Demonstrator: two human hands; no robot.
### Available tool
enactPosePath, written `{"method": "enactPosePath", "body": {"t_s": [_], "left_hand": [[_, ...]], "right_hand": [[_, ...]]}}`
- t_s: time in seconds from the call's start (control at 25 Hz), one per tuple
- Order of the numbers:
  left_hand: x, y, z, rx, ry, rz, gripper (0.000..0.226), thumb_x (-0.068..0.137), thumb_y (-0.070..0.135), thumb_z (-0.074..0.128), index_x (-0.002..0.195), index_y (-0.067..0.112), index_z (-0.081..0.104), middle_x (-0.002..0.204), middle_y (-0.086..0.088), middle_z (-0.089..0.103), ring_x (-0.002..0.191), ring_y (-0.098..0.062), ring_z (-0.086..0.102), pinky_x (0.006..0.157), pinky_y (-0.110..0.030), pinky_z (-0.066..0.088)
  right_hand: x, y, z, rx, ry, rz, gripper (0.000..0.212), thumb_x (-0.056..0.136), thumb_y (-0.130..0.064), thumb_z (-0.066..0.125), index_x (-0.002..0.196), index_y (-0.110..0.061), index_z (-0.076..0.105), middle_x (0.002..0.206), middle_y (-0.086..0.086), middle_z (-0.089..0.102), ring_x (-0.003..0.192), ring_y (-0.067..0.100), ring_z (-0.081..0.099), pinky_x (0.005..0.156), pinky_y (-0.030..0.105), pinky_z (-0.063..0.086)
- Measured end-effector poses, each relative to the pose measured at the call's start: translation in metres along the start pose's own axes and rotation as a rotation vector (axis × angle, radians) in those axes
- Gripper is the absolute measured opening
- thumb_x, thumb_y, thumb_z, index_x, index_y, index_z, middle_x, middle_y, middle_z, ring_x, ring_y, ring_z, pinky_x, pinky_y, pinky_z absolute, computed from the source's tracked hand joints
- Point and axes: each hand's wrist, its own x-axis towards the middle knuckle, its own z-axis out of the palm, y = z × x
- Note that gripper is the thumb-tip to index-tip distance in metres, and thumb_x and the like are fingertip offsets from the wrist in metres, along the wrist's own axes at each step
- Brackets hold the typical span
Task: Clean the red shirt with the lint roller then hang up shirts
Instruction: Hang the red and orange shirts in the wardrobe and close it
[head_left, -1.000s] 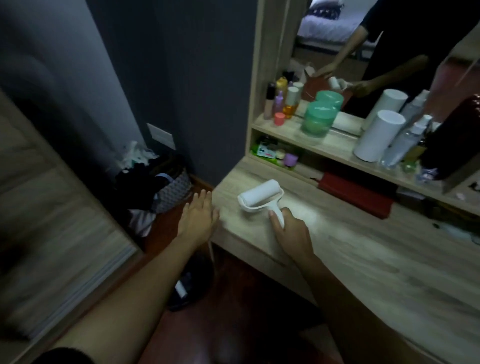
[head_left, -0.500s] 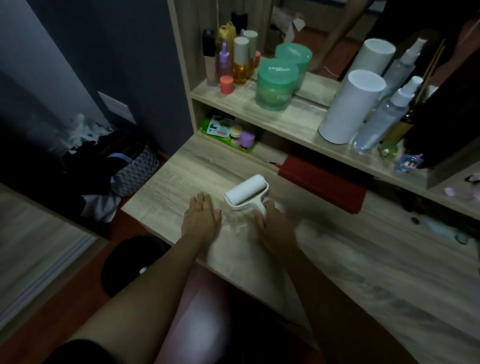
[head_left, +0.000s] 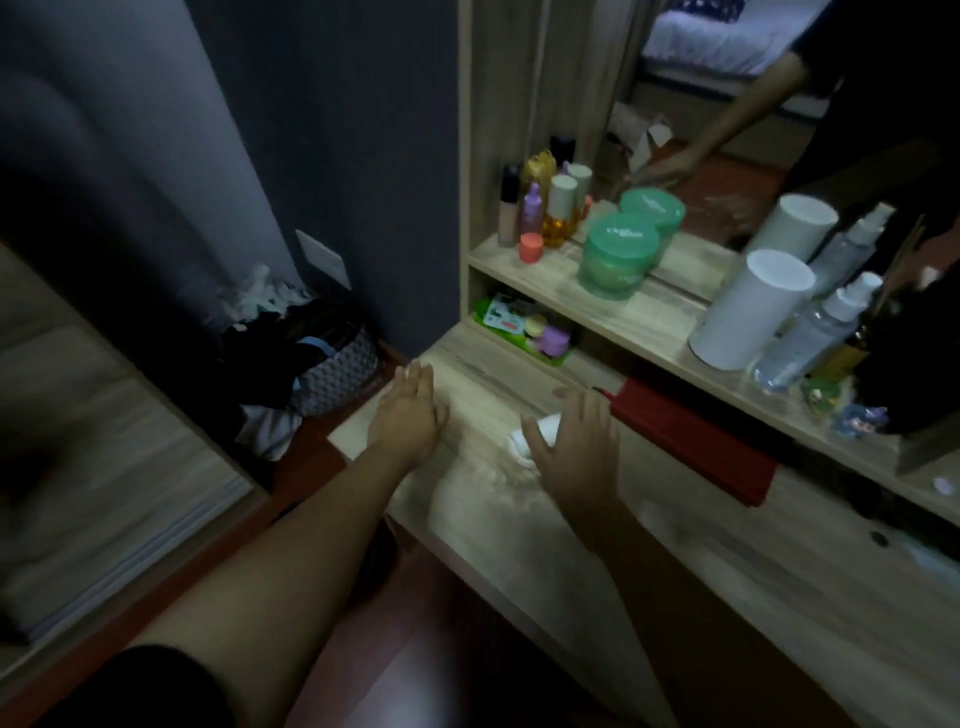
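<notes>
The white lint roller (head_left: 537, 441) lies on the wooden desk (head_left: 727, 561) near its left end. My right hand (head_left: 576, 457) is spread over it with fingers straight and apart, covering most of the roller, including its handle. My left hand (head_left: 408, 415) rests flat and empty at the desk's left corner, a short way left of the roller. No red shirt is in view.
A flat red item (head_left: 691, 441) lies under the shelf just right of my right hand. The shelf carries bottles, a green jar (head_left: 615, 254) and a white cylinder (head_left: 748, 306) before a mirror. A basket of clothes (head_left: 332, 374) stands on the floor left of the desk.
My right hand has let go of the roller's handle and moved up over the roller with fingers spread. My left hand shifted to the desk's left corner. The camera has swung.
</notes>
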Motion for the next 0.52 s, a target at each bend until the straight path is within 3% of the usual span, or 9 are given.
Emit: {"method": "enactPosePath", "body": {"t_s": [0.28, 0.52], "left_hand": [[-0.044, -0.105, -0.239, 0.14, 0.466, -0.073, 0.06, 0.098, 0.037, 0.03, 0.148, 0.008, 0.014, 0.158, -0.01, 0.013, 0.146, -0.027, 0.01, 0.116, -0.042, 0.015], [-0.145, -0.251, -0.414, 0.282, 0.741, -0.17, 0.06, 0.097, 0.037, 0.034, 0.148, 0.009, 0.018, 0.158, -0.01, 0.015, 0.146, -0.026, 0.012, 0.116, -0.041, 0.016]], "right_hand": [[0.08, -0.252, -0.071, 0.167, 0.085, -0.526, 0.051, 0.093, -0.045, 0.037, 0.123, -0.006, 0.052, 0.12, 0.012, 0.056, 0.111, 0.031, 0.052, 0.091, 0.042, 0.041], [0.059, -0.503, -0.103, 0.278, 0.129, -0.81, 0.056, 0.097, -0.042, 0.034, 0.142, -0.008, 0.031, 0.15, 0.01, 0.034, 0.137, 0.025, 0.031, 0.111, 0.039, 0.024]]}}
